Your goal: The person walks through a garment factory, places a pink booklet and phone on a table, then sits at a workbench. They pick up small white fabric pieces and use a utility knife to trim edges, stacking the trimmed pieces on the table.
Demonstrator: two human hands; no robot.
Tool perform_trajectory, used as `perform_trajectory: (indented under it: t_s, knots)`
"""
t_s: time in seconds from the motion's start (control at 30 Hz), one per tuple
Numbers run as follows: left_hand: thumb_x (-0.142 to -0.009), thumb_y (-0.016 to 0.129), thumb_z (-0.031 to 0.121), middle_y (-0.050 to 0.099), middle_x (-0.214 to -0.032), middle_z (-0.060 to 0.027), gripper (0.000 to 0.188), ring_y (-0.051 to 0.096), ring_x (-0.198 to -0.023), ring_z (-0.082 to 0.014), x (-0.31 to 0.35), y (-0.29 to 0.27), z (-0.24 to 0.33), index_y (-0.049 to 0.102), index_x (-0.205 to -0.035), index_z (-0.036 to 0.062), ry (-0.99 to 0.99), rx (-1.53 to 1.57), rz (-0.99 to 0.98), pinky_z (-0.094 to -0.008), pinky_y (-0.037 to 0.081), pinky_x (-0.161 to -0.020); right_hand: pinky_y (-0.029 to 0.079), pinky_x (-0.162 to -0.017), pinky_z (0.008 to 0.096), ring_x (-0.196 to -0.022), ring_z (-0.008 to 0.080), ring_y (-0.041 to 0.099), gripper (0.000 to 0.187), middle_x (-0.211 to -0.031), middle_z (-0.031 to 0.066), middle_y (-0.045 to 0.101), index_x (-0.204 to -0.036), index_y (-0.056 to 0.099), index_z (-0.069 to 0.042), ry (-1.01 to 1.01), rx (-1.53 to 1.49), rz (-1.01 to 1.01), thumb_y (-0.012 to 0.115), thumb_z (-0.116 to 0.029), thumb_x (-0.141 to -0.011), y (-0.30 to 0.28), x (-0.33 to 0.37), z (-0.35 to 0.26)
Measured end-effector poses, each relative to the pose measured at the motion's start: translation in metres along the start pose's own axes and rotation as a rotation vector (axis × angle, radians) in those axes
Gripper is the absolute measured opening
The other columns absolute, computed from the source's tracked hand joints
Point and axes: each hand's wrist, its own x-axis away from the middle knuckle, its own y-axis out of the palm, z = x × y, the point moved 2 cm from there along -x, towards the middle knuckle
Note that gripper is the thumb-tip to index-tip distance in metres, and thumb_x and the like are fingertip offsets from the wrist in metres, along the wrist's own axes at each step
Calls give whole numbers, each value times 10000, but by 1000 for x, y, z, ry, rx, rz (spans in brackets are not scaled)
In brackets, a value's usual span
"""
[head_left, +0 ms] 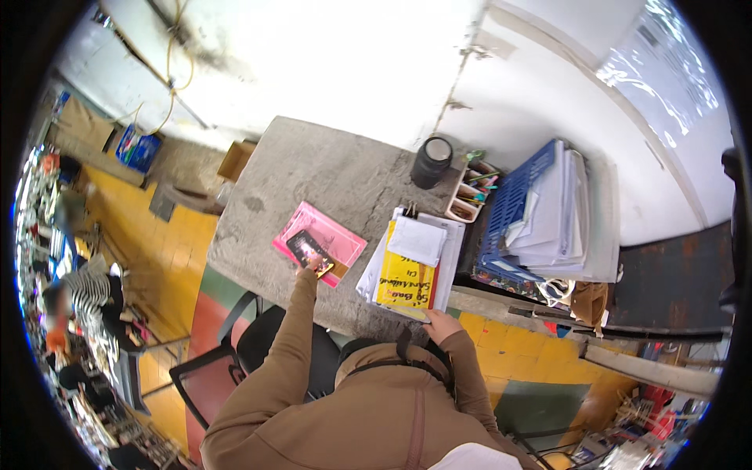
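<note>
My left hand [308, 271] is at the near edge of a dark smartphone [304, 246], its fingers closed on that edge. Under the phone is a pink booklet [341, 236], lying slanted on the grey worn table. To the right, my right hand [443, 326] pinches the near right corner of a clipboard stack of papers [450, 260]. A yellow sheet with handwriting [405, 283] lies on that stack, and a smaller white paper [417, 240] covers its upper part. A black clip [410, 210] sits at the stack's far edge.
A black lidded cup [432, 163] stands at the table's far edge, beside a white organizer [462, 207] with pens. Farther right, a blue file rack [511, 210] holds papers. A black chair [270, 345] is at the near left; people work at the far left.
</note>
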Motion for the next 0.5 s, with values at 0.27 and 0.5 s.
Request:
perform_trajectory:
  t_s: [0.27, 0.5]
  knots:
    - [-753, 671, -88, 603, -1061, -84, 516, 635, -882, -246, 37, 23, -31, 512, -1210, 91, 31, 378, -84, -395, 591, -693, 486, -854, 466, -1021, 371, 582, 453, -1184, 173, 563, -1290, 494, -140, -24, 9, -24, 563, -291, -869, 14, 18, 16]
    - [-720, 737, -20, 648, -859, -66, 374, 641, -767, -210, 144, -8, -73, 587, -1053, 63, -91, 360, -76, -342, 530, -664, 415, -983, 416, -1163, 371, 504, 558, -1266, 200, 529, -1341, 432, -45, -319, -123, -115, 615, -269, -865, 15, 20, 49]
